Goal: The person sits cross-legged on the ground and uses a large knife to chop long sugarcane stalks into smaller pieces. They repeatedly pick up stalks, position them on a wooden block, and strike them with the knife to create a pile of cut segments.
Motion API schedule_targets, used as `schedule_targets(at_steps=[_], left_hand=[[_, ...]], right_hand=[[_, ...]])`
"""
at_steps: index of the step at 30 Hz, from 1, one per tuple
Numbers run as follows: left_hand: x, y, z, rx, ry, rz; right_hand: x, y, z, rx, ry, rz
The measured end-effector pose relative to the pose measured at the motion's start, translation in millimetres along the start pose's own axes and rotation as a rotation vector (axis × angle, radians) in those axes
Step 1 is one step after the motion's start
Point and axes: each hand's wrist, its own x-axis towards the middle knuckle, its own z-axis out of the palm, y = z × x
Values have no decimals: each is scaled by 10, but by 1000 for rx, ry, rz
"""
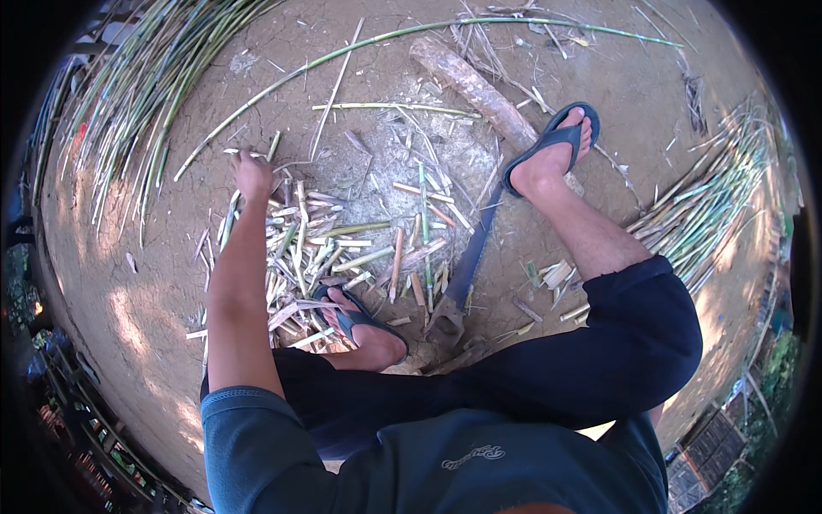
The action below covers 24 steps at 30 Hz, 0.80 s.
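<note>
My left hand (253,177) reaches out to the far left over a heap of short cut stalk pieces (295,244). Its fingers are closed around a few pieces, and a green stalk piece (274,146) sticks up beside them. My right hand is out of sight. A hand saw (479,248) lies on the ground between my feet, its handle toward me and its blade pointing away. One long green stalk (342,53) curves across the ground beyond the heap.
A log (471,86) lies at the far middle, by my right sandal (555,141). Bundles of long thin stalks rest at the far left (158,86) and at the right (706,201). My left sandal (360,325) stands amid the cut pieces. Pale sawdust (402,163) covers the dirt.
</note>
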Motion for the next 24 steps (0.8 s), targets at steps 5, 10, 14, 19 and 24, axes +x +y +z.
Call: schedule_targets(at_steps=[5,10,14,19,24], left_hand=[[1303,-618,467,258,-23,85],[1869,-110,779,321,-294,95],[1666,-39,385,378,-332,172],[1238,651,-410,233,-91,505],[365,1308,-1263,-2,-280,572]], right_hand=[[-82,-352,-472,-96,49,-114],[-285,-851,-1203,3,36,-271],[-1249,-1826,-691,83,25,-582],[-2536,-2297,-602,-102,-25,-1016],[-3665,-1894,176,109,-611,-885]])
